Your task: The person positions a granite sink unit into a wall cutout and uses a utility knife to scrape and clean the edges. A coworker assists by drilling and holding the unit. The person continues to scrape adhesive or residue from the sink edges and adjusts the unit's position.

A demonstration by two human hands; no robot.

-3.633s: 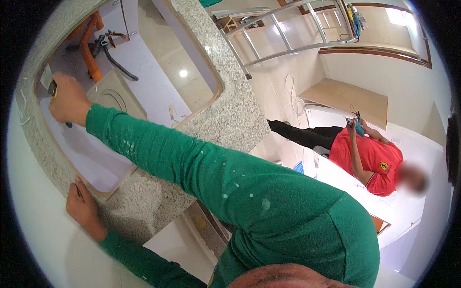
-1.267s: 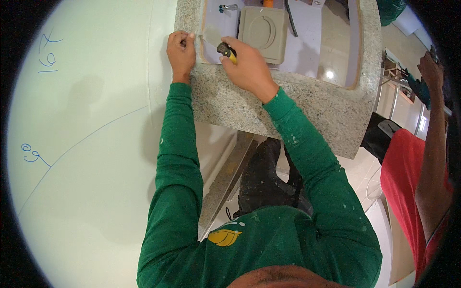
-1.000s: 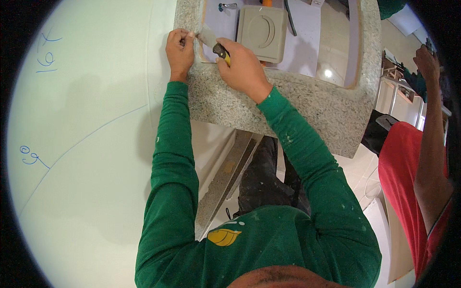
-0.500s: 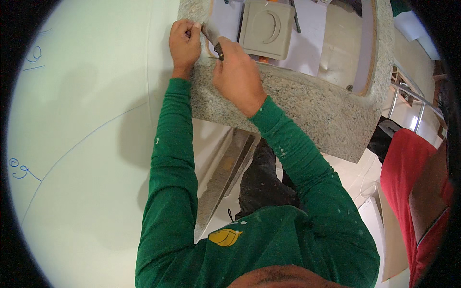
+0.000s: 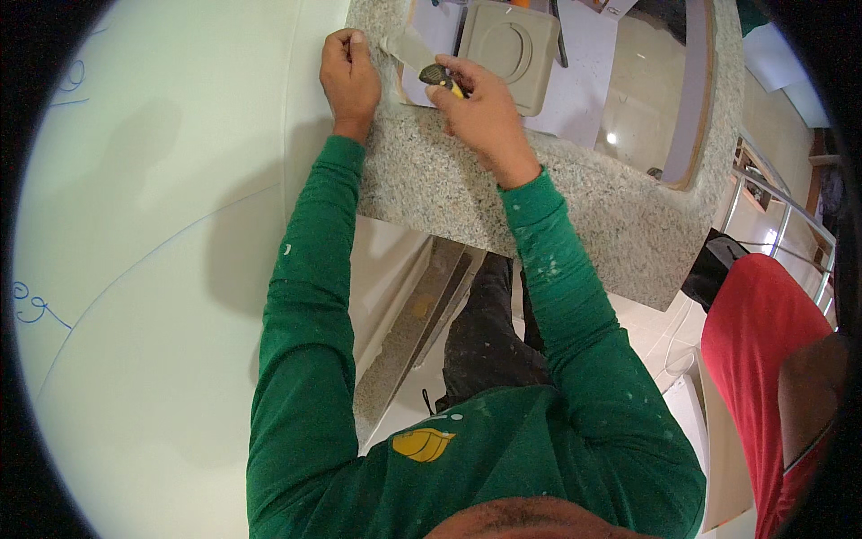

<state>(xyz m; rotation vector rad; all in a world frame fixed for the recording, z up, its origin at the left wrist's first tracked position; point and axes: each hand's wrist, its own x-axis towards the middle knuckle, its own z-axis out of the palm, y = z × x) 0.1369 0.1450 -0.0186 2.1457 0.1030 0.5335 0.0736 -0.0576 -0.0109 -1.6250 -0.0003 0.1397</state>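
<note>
My right hand (image 5: 488,117) grips a putty knife (image 5: 435,74) by its black and yellow handle. Its pale blade points up and left, over the edge strip between the wall and the cut-out in the granite countertop (image 5: 602,229). A small whitish dab sits near the blade's end; whether it clings to the blade I cannot tell. Against the wall, at the counter's left edge, my left hand (image 5: 350,85) is closed with fingers curled and thumb on top. Whatever it may hold is hidden by the fingers.
A beige plastic lid or box (image 5: 539,58) lies within the cut-out. Blue handwriting and a curved line mark the pale wall (image 5: 162,225) on my left. At the right, a person in red (image 5: 754,314) is close to the counter's corner, near a metal frame (image 5: 781,211).
My right hand has drawn back to the right with the putty knife, away from my left hand. The knife has turned, so its blade and yellow handle part show more. My left hand stays almost in place.
</note>
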